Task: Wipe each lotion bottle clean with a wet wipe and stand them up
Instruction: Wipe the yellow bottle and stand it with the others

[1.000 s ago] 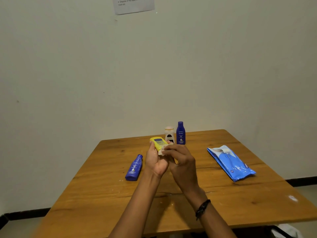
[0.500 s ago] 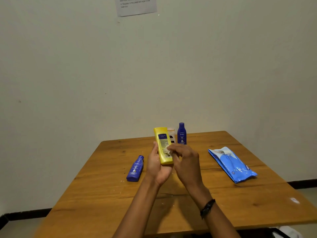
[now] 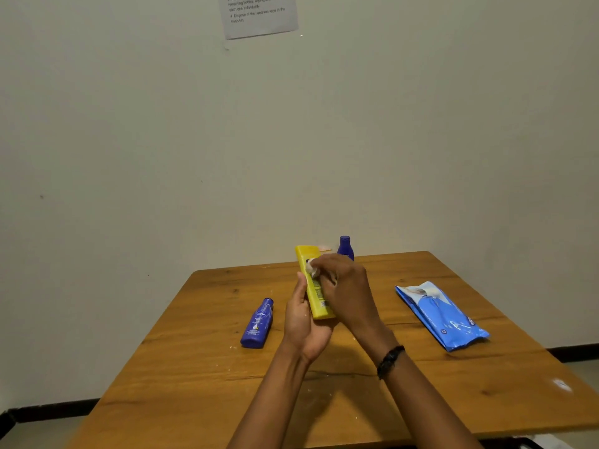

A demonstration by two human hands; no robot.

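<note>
Bottles, we count four: yellow bottle (image 3: 316,296) held above the table (image 3: 201,367), one blue bottle (image 3: 257,324) lying flat and reading "NIVEA", one blue bottle (image 3: 345,247) standing at the back, plus a pale cap (image 3: 324,247) half hidden behind. One blue wipes pack (image 3: 440,314). Left hand (image 3: 303,322) grips the yellow bottle's lower part; right hand (image 3: 343,290) pinches one wet wipe (image 3: 311,267) against its label. Wall note (image 3: 259,14): "Dispose of the used wet wipe".

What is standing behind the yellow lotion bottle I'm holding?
A blue bottle stands upright there. Beside it only a pale cap shows; the yellow bottle and right hand cover the rest.
</note>
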